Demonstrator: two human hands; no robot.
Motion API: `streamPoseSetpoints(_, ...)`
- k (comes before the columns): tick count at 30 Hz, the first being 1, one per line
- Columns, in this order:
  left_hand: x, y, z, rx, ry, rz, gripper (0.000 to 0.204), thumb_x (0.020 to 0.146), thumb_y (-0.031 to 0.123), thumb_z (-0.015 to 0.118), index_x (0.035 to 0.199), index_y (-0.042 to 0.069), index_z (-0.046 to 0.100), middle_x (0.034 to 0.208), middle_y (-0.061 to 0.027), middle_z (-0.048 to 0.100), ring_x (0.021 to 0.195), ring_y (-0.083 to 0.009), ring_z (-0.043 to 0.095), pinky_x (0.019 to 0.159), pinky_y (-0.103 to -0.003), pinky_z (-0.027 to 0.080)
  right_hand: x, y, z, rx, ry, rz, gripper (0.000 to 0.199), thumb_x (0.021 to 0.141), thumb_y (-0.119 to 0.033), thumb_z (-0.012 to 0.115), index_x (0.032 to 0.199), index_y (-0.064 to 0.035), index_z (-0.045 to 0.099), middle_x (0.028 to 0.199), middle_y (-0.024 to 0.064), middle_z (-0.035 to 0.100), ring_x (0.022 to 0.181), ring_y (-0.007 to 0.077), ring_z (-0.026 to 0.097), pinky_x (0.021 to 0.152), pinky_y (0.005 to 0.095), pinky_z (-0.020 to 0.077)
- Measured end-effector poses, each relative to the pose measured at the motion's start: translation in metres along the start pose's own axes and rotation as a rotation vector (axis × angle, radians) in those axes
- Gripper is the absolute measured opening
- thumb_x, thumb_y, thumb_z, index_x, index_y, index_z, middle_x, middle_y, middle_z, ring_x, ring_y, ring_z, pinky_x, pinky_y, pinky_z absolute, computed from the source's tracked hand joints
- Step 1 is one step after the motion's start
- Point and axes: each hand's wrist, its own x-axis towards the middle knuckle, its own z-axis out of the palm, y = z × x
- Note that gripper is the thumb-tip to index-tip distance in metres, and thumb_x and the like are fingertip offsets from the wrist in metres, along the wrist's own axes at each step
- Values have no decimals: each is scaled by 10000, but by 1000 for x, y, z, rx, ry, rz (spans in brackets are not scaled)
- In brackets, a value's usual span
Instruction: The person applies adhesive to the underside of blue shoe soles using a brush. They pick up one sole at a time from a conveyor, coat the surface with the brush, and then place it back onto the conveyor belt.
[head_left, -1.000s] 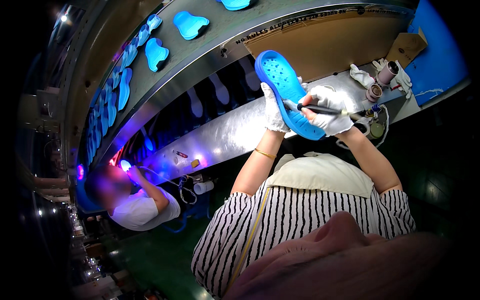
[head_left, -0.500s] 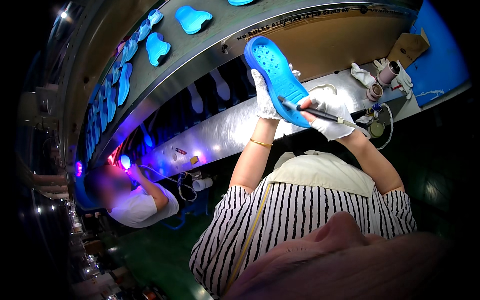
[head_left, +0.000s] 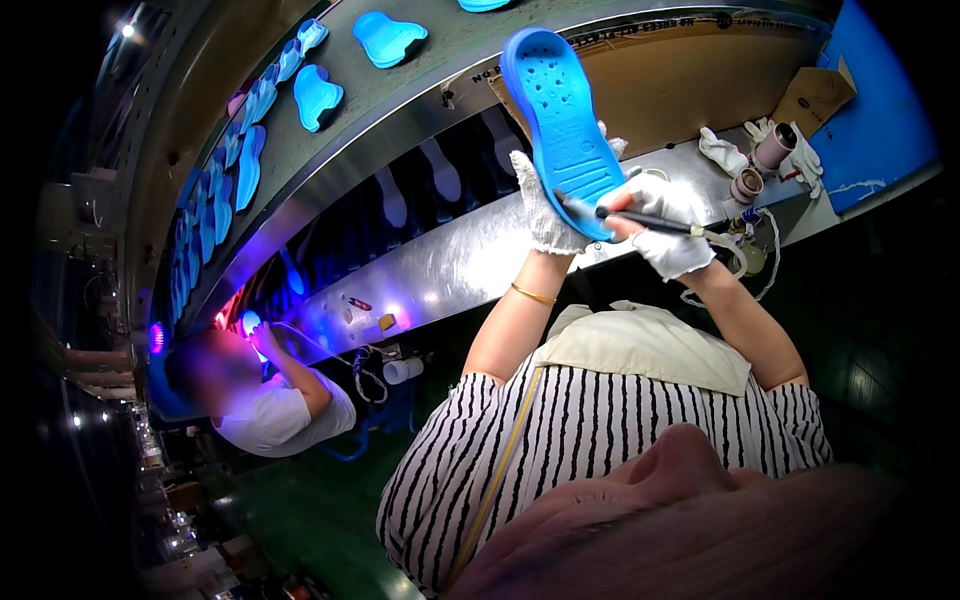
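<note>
My gloved left hand [head_left: 545,215] is closed round a blue shoe sole [head_left: 572,140] from beneath, its thumb along the left edge and fingertips showing past the right edge. The sole is tilted up with its dotted and ridged inner face towards me. In my gloved right hand [head_left: 668,235], bare fingertips pinch a black-handled brush [head_left: 652,219]. The brush's bristles rest on or just over the heel end of the sole; contact is hard to tell. A pale tube runs from the handle's rear past my right wrist.
A metal bench [head_left: 400,255] lies beyond my arms. Above it curves a conveyor belt [head_left: 350,100] bearing several blue shoe parts. Cardboard [head_left: 690,80] lines the back. Pinkish cups [head_left: 775,148] and white gloves [head_left: 722,152] stand at right. A co-worker [head_left: 285,410] sits at left.
The sole has risen away from me and turned more upright. Both hands shifted slightly with it, and the brush stays at the heel end.
</note>
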Motion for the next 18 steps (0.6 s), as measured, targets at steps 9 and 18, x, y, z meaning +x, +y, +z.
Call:
streamPoseSetpoints(9, 2, 10, 9, 28, -21, 81, 957, 776, 781, 371, 1433, 91, 282, 1413, -183, 375, 1270, -371, 400, 1078, -528, 295, -8, 3, 10, -81, 68, -127, 128, 798, 53, 638, 899, -13, 597, 813, 55, 635, 717, 106, 613, 675, 253, 503)
streamPoseSetpoints(18, 0, 21, 18, 2, -58, 41, 916, 804, 728, 405, 1435, 78, 274, 1409, -207, 371, 1277, -391, 384, 1099, -553, 242, -10, 10, 6, 129, -5, -38, 133, 807, 62, 638, 923, 8, 604, 888, 77, 643, 809, 106, 607, 737, 234, 494)
